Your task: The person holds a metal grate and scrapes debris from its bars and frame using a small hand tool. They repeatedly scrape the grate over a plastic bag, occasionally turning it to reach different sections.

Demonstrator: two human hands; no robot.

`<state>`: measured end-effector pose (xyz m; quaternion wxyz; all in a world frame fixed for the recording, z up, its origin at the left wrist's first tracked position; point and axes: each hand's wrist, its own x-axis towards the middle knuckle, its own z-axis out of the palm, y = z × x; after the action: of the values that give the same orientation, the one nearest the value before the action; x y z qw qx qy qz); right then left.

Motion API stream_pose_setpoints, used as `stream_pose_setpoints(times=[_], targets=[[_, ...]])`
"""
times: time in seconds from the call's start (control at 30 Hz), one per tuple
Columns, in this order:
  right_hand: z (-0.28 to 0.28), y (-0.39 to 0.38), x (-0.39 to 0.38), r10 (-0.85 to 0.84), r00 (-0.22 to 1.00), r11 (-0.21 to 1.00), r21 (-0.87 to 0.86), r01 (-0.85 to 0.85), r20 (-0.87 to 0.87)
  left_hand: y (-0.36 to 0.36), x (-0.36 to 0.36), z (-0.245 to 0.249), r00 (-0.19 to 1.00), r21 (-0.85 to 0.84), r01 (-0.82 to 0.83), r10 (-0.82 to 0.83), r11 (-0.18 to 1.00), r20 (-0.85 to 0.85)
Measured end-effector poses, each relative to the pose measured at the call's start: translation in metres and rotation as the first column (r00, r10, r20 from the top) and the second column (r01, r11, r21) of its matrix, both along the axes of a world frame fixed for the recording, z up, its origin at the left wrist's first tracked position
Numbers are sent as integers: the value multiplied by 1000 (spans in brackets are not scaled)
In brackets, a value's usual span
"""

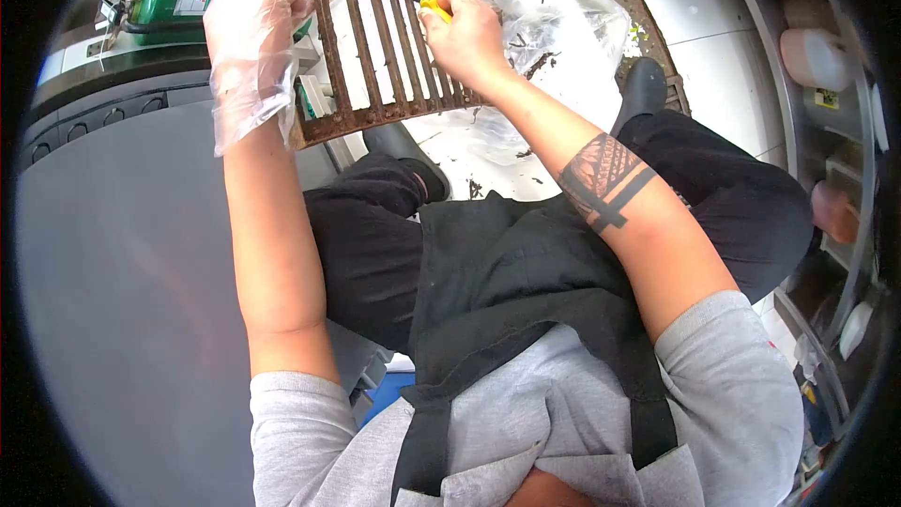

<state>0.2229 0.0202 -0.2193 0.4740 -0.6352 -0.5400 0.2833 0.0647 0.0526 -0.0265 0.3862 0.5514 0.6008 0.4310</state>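
My left hand point(253, 23), in a clear plastic glove, is closed around the left edge of a rusty metal grate point(373, 52). The grate is held up at a tilt, its long parallel bars showing brown rust. In my bare right hand point(469, 42) is a scraper point(434, 7) with a yellow handle and a dark blade. Its blade overlaps the bars near the grate's upper right side. Below and to the right, a clear plastic sheet point(582, 33) lies on the floor, strewn with dark flakes.
A green canister point(174, 7) with a white label stands at upper left. The broad grey surface point(131, 263) fills the left side. Shelving on the right holds a pale container point(815, 58). My dark boots point(644, 89) flank the plastic sheet.
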Motion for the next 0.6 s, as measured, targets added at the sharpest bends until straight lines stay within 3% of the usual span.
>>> stream_pose_setpoints(times=[0.07, 0.13, 0.17, 0.2, 0.27, 0.4, 0.47, 0.6], targets=[[-12, 8, 13, 38, 999, 998, 48, -36, -39, 3, -2, 0, 1000, -26, 24, -24, 999, 18], [-28, 19, 29, 174, 980, 984, -10, -175, -95, 1, 3, 2, 1000, -31, 2, -3, 1000, -25], [-37, 27, 39, 276, 953, 961, 48, -272, -126, 1, 2, 2, 1000, -36, -15, 14, 999, -19], [-34, 29, 52, 368, 893, 923, -15, -385, -258, 1, 2, 2, 1000, -43, -30, 29, 999, -11], [-30, 24, 73, 388, 893, 912, -46, -408, -229, 5, -6, 0, 1000, -57, -15, 13, 998, -27], [-34, 19, 84, 284, 913, 934, -132, -332, -292, 5, -3, 1, 999, -41, 7, -8, 999, -36], [-31, 16, 76, 259, 963, 966, 22, -258, -78, 2, 2, 3, 999, -40, -1, -1, 999, -54], [-18, 20, 48, 189, 982, 967, 170, -190, 24, 4, -2, 1, 998, -28, 3, -5, 1000, -56]])
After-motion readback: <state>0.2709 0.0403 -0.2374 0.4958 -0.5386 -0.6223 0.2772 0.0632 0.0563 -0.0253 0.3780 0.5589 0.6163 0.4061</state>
